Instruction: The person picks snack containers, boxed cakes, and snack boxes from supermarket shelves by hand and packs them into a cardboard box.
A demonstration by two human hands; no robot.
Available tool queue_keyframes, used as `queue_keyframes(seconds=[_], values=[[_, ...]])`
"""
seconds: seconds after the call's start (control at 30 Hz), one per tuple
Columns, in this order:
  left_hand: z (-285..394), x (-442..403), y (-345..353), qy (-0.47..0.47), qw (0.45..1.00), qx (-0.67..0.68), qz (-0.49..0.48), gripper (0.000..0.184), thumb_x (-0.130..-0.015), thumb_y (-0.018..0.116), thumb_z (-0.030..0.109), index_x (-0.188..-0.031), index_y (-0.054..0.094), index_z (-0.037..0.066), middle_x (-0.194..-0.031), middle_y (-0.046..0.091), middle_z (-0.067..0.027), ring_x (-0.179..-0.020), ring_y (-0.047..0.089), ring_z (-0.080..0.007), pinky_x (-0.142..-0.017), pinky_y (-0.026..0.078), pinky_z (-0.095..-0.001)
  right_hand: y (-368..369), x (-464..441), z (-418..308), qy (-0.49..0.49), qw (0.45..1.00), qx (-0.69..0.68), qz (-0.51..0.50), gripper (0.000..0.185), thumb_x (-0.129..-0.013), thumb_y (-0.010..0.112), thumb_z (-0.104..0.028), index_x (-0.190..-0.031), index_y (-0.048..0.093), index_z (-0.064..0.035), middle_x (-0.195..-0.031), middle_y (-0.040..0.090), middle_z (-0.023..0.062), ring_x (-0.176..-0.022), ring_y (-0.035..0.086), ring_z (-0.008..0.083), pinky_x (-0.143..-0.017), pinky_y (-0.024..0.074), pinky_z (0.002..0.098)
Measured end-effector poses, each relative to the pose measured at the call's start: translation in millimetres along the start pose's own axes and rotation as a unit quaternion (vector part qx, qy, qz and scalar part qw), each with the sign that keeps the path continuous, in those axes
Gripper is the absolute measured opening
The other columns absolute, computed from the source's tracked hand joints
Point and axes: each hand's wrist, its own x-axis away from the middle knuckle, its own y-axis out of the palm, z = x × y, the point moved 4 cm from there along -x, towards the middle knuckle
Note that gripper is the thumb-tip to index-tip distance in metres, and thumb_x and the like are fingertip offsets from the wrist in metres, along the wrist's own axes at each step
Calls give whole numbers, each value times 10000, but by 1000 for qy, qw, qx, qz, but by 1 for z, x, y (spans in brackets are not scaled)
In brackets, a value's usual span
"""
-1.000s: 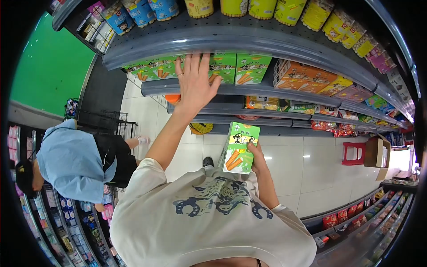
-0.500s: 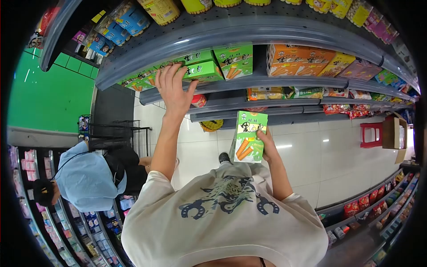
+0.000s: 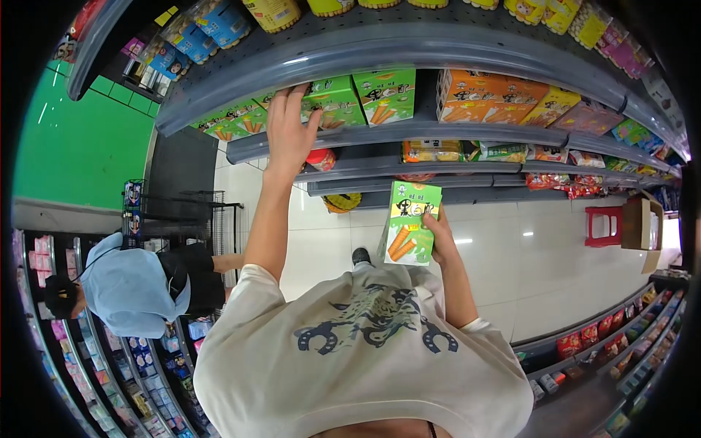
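My left hand point(image 3: 290, 135) reaches up to the shelf, its fingers spread against the fronts of the green snack boxes point(image 3: 339, 102); some fingertips are hidden under the shelf edge above. To its right another green box point(image 3: 385, 97) stands upright in the same row. Low in front of my shirt, my right hand point(image 3: 442, 235) is closed on the side of a green box point(image 3: 412, 223) with wafer rolls pictured on its face, thumb on the front.
A person in a light blue top point(image 3: 131, 281) is at the left beside a wire rack point(image 3: 219, 219). Orange boxes point(image 3: 493, 98) share the shelf. Jars point(image 3: 270, 11) stand above. A red stool point(image 3: 604, 226) and a cardboard carton point(image 3: 642, 226) are at the right.
My left hand has moved left along the row. A green box there, tilted forward half a second ago, is now back among the others. My right hand keeps its box.
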Motion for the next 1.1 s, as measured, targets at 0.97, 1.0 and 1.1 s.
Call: queue_keyframes(seconds=[0.97, 1.0, 1.1], values=[[-29, 10, -19, -126, 915, 383, -18, 533, -692, 690, -125, -1182, 537, 18, -1146, 554, -92, -1067, 565, -186, -938, 457, -308, 32, -3, 12, 0, 1000, 18, 22, 841, -848, 654, -145, -1496, 123, -71, -1375, 410, 170, -1228, 480, 261, -983, 453, 361], [-28, 16, -24, -121, 907, 405, 6, 550, -694, 682, -132, -1199, 523, 16, -1149, 553, -97, -1073, 565, -189, -940, 463, -314, 31, -7, 14, -3, 1000, 19, 21, 844, -849, 653, -147, -1497, 118, -72, -1376, 409, 170, -1228, 480, 260, -982, 454, 362], [-18, 40, -45, -174, 809, 556, 77, 554, -729, 651, -123, -1241, 488, 12, -1165, 562, -114, -1094, 566, -204, -937, 485, -333, 29, -19, 17, -14, 999, 29, 7, 842, -853, 650, -147, -1498, 113, -72, -1383, 404, 169, -1230, 477, 259, -983, 453, 361]])
